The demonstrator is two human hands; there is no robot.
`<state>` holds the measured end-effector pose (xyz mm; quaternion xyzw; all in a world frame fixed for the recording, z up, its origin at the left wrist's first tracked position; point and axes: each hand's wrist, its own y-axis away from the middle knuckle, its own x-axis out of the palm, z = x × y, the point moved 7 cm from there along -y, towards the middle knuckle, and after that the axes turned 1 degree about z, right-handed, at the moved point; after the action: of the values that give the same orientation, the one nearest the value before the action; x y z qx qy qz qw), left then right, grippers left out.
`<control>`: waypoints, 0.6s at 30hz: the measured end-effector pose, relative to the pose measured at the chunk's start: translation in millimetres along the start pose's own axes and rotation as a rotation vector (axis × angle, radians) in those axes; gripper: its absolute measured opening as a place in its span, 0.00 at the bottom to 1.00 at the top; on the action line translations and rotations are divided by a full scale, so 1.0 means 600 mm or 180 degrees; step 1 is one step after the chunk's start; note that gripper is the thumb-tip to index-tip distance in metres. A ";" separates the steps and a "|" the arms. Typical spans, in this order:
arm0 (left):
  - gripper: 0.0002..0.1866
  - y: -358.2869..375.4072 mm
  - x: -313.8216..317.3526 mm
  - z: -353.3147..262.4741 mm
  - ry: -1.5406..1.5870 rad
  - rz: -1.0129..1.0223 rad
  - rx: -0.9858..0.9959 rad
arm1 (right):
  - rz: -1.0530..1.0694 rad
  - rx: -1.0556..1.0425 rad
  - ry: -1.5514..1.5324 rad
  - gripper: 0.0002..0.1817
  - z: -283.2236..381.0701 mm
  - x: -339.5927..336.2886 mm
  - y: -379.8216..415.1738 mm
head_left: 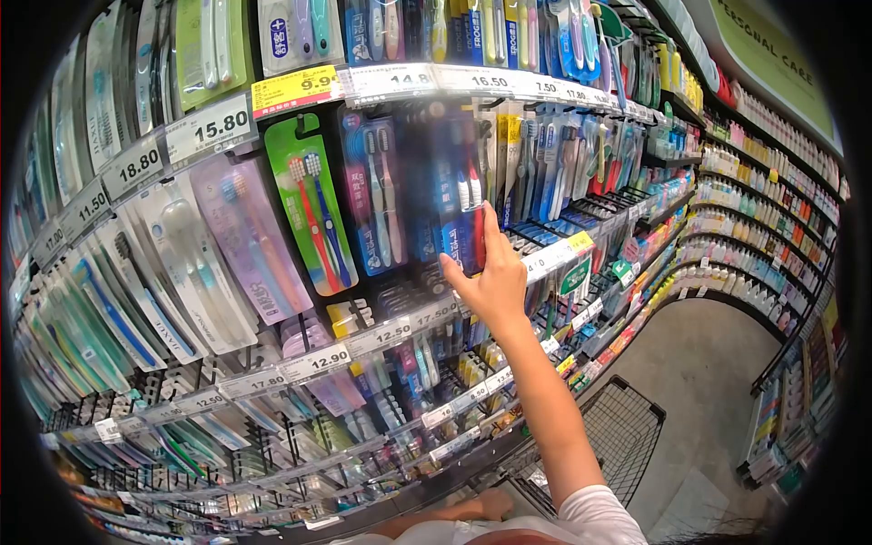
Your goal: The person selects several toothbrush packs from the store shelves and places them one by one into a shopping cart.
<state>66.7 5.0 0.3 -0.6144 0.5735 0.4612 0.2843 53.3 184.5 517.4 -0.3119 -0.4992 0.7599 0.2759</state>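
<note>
My right hand [495, 277] reaches up to the rack with thumb and index finger on a blue toothbrush pack [467, 195]. The thumb lies at its lower left and the index finger along its right edge; the other fingers are mostly hidden. This pack hangs among others, with a blurry reflection to its left. Beside it are a pack with pink and dark blue lettering [371, 195] and a green pack [309, 213] holding a red and a blue toothbrush. Low at the bottom, my left hand [490, 504] is near the shopping cart [618, 427], its fingers too indistinct to make out.
Price rails [391, 334] run along the curved rack beneath rows of hanging toothbrushes. Bottles fill the shelves [763, 218] at the far right, under a green sign [777, 54]. A grey floor [708, 363] lies beyond the cart.
</note>
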 end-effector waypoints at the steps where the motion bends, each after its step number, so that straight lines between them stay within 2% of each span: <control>1: 0.19 -0.002 0.003 0.003 0.0009 -0.0001 0.0005 | 0.0076 0.0051 -0.0008 0.45 0.000 -0.002 -0.001; 6: 0.20 -0.004 0.001 0.002 0.0008 0.0155 -0.0091 | 0.0309 0.0165 0.0060 0.44 0.000 -0.006 -0.006; 18: 0.22 0.000 -0.007 -0.002 0.0313 0.0248 -0.0027 | 0.0243 -0.0058 0.0153 0.47 -0.001 0.014 -0.009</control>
<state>67.3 5.7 4.5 -0.6148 0.6083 0.4437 0.2351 48.7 193.0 520.7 -0.3514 -0.4870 0.7576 0.2558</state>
